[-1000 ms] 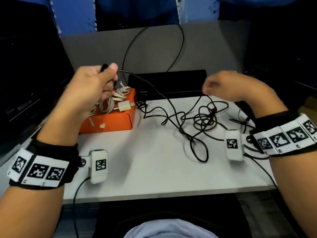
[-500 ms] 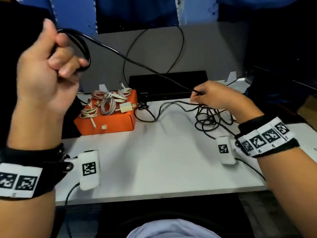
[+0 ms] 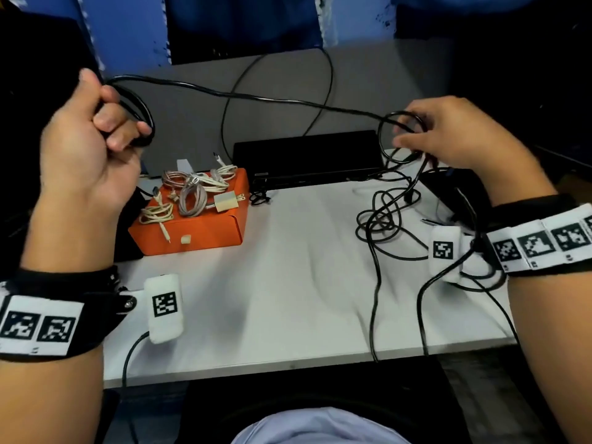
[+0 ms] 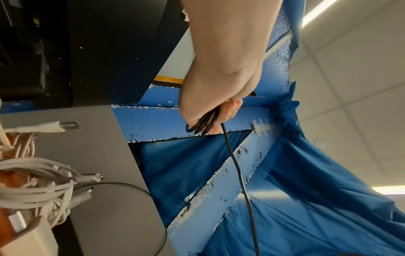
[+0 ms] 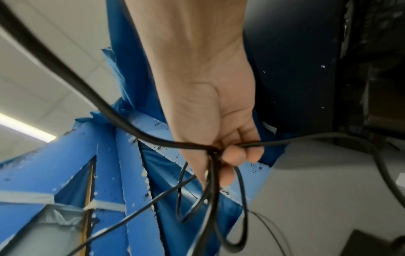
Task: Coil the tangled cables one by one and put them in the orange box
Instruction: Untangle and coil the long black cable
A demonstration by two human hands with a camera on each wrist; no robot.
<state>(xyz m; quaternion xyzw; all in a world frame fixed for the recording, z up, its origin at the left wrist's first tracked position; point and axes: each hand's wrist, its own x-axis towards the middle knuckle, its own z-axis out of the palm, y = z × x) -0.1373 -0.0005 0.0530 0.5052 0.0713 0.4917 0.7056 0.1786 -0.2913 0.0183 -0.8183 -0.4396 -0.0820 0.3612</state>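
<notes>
One black cable hangs stretched in the air, above and to the right of the orange box. The left hand grips a few small loops of it; the right hand pinches a knotted bunch. The rest of the tangle lies right of the box, so I think pulling may tighten the knot or drag it off the white table. Behind the box stand a grey panel and blue sheeting.

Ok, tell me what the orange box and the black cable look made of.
Orange box: probably matte cardboard, judging by its folded flap and crisp creases. Black cable: smooth rubber or plastic sheath, slightly glossy, bending in soft loops.
</notes>
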